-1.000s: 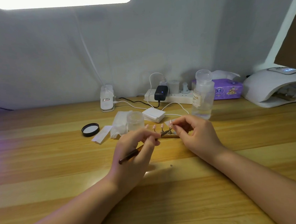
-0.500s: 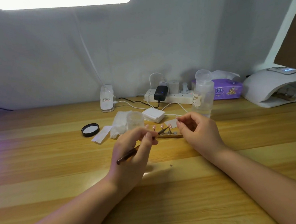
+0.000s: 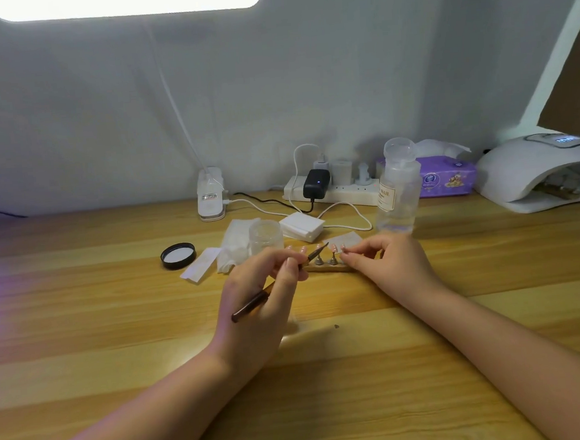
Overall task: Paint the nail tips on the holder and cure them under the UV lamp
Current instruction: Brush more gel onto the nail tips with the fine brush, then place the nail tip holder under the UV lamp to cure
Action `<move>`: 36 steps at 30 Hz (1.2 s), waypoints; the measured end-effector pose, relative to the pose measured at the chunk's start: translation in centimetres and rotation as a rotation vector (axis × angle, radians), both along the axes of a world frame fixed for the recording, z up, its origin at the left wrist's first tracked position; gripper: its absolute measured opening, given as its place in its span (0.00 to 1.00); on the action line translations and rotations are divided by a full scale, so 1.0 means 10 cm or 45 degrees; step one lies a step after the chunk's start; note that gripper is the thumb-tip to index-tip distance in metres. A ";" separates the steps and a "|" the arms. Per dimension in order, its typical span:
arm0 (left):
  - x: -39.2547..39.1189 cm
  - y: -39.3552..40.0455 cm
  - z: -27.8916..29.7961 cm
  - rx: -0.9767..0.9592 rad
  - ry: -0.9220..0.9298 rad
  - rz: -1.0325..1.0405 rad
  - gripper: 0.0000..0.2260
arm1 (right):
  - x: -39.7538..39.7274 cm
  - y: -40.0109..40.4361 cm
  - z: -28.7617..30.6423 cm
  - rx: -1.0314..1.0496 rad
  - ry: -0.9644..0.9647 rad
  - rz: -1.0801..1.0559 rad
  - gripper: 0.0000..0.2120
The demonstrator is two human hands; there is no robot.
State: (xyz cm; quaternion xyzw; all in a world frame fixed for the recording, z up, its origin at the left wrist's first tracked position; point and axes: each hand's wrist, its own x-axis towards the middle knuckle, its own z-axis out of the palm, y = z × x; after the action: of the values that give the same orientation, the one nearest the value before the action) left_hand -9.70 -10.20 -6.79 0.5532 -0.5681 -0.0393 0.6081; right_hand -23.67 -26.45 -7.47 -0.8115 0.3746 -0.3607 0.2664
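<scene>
My left hand (image 3: 256, 301) pinches a fine brush (image 3: 279, 284), bristles angled toward the nail tips (image 3: 333, 248), while my right hand's (image 3: 393, 267) fingers (image 3: 349, 256) curl onto the wooden holder (image 3: 329, 268), apparently steadying it on the tabletop (image 3: 84, 337); the UV lamp (image 3: 532, 168) waits at far right

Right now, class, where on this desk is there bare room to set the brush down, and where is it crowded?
Bare wood lies left of the black lid, out to the table edge, and in the wide strip between the clear bottle and the UV lamp. It is crowded around the nail holder, where the left hand, brush, right hand, jar and tissue bunch together.
</scene>
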 end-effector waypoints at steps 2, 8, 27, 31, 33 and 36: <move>0.00 0.00 0.00 0.004 0.010 -0.004 0.09 | -0.01 -0.01 0.00 0.008 0.068 -0.017 0.06; 0.00 -0.01 -0.01 -0.003 0.009 -0.017 0.09 | -0.01 0.03 0.02 -0.125 0.346 -0.034 0.20; 0.04 0.08 0.29 -0.213 0.242 0.010 0.10 | -0.28 0.18 0.55 -0.087 0.300 0.182 0.12; -0.01 0.14 0.50 -0.286 0.251 0.009 0.09 | -0.53 0.15 0.89 -0.040 0.180 0.107 0.11; -0.05 0.15 0.57 -0.290 0.270 -0.010 0.08 | -0.75 0.07 1.03 -0.064 0.166 0.031 0.11; -0.16 0.10 0.57 -0.243 0.267 -0.074 0.09 | -1.21 -0.06 1.14 -0.122 0.242 -0.138 0.13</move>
State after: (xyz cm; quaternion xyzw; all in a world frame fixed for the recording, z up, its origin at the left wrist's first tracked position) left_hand -11.33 -9.20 -1.04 0.4692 -0.5184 -0.0602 0.7124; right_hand -35.80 -27.03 3.93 -0.8325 0.4239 -0.3133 0.1708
